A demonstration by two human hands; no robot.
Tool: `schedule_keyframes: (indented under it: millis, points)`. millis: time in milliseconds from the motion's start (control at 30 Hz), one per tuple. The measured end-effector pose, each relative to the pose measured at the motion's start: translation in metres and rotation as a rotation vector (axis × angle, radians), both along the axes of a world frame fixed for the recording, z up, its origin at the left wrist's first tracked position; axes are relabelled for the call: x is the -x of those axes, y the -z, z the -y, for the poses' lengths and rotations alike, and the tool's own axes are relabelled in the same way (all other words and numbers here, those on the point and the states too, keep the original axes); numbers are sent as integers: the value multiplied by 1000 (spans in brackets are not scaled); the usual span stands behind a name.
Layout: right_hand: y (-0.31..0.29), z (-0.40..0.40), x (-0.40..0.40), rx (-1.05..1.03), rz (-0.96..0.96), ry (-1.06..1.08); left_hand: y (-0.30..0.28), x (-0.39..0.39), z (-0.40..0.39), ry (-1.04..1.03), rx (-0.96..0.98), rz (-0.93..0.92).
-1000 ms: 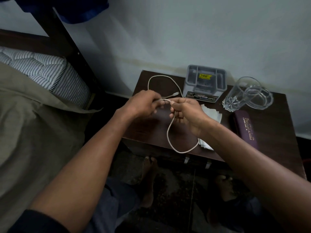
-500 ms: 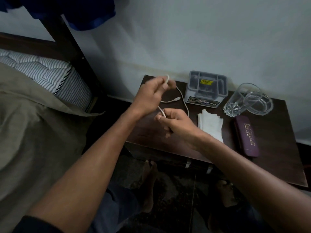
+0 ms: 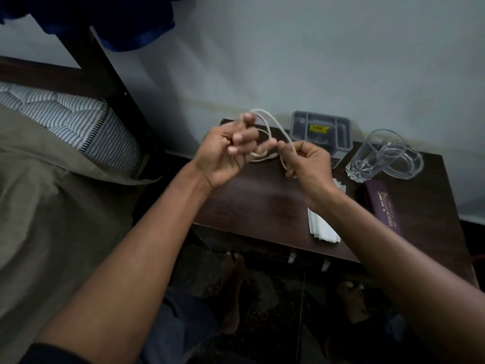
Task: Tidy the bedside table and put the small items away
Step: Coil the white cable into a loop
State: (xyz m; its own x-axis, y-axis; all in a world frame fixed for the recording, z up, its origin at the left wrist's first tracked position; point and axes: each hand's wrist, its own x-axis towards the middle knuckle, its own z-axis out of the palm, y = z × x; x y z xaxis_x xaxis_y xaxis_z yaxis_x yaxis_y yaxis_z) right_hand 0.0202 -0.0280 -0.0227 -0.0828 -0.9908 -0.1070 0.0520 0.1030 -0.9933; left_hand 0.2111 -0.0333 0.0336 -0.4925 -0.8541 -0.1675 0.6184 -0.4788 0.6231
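Observation:
A thin white cable [image 3: 267,124] is looped above the back left of the dark wooden bedside table [image 3: 262,206]. My left hand [image 3: 225,153] holds its coils, with loops hanging around the raised fingers. My right hand [image 3: 307,164] pinches the cable's other run just to the right, so the two hands nearly touch. Behind them, against the wall, stands a grey compartment organiser [image 3: 322,132] with a yellow label. Some folded white tissues [image 3: 322,227] lie near the table's front edge, partly under my right forearm.
A clear drinking glass [image 3: 367,158] stands beside a glass dish [image 3: 401,158] at the back right. In front of them lies a purple spectacle case [image 3: 383,208]. The bed [image 3: 52,179] with a striped mattress is at the left. Bare feet show on the dark floor below.
Both hands have lifted the cable off the table and gathered it into smaller loops. My right hand has moved up and to the right, level with my left.

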Motion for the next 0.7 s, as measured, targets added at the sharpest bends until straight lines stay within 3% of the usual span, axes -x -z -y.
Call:
schedule_keyframes:
  millis: [100,200,300,400,467,533,600,700]
  points:
    - [10,-4,-10,72,-153,-164,-2,0,8,-329,-144,-265]
    - [20,-13,-24,169,-341,-376,0,3,12,-426,-77,-244]
    - [25,-22,-29,198,-423,-467,4,12,10,-465,204,208]
    - [19,-20,-27,178,-417,-474,16,10,5,-364,654,1075]
    - [15,-16,-21,215,-448,-426,23,6,2,-198,829,1450]
    - [11,-13,-14,264,-480,-343,24,2,0,-71,854,1585]
    - [6,-10,-7,276,-459,-220,24,-1,1,19,813,1605]
    - [1,-8,1,304,-442,-93,20,-1,1,196,622,1357]
